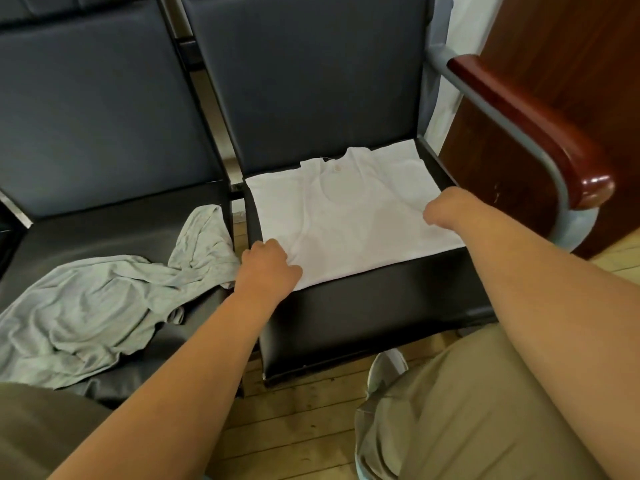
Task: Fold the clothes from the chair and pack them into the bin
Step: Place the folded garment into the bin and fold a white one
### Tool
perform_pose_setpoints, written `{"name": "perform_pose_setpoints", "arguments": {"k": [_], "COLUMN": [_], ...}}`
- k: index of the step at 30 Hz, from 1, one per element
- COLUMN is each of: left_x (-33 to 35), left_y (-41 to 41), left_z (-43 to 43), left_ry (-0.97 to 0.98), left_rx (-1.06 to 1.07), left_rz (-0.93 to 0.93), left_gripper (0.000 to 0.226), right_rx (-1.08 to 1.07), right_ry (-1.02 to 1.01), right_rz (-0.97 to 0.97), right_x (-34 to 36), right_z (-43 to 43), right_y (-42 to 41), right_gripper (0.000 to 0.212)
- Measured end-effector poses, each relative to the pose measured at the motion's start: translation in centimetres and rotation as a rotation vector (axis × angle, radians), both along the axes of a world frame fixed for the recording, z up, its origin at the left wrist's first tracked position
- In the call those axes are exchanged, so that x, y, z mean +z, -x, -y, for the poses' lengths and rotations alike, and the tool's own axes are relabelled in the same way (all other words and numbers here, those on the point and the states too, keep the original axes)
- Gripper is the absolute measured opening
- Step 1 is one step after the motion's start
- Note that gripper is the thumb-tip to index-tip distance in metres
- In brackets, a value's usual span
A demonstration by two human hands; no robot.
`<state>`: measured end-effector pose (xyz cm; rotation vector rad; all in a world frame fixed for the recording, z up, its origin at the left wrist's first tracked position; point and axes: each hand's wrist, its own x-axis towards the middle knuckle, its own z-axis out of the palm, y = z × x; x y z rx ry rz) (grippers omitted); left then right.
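1. The shirt (346, 223) is lying flat on the right seat (363, 317), collar towards the backrest and hem towards the person.
2. The left hand (268, 268) is pinching the near-left corner, fingers (277, 247) curled on the cloth.
3. The right hand (446, 209) is sitting on the right edge, farther back. Its fingers are tucked out of sight, so I cannot tell whether it is gripping.
4. With a hand on each side, the fold is probably going sideways across the collar-to-hem line.
5. The grey garment (104, 306) is lying crumpled on the left seat, and no bin is showing.
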<state>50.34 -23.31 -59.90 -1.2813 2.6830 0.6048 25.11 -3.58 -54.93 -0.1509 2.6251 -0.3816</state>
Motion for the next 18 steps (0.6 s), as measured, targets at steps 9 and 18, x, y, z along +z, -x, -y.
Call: {"name": "perform_pose_setpoints", "arguments": {"k": [9,18], "left_x": [0.0,-0.7], "left_y": [-0.5,-2.0], "left_z": [-0.3,0.0], "left_ry": [-0.072,-0.087], "left_rx": [0.062,0.25], "left_rz": [-0.158,-0.543], "left_gripper": [0.024,0.045], "right_rx": [0.048,0.086], "right_ry": [-0.14,0.0], "right_rz": [-0.127,-0.273], "right_x": [-2.6,-0.9], "right_z": [-1.8,-0.5], "right_y": [1.6,0.8], "right_gripper": [0.049,0.041]}}
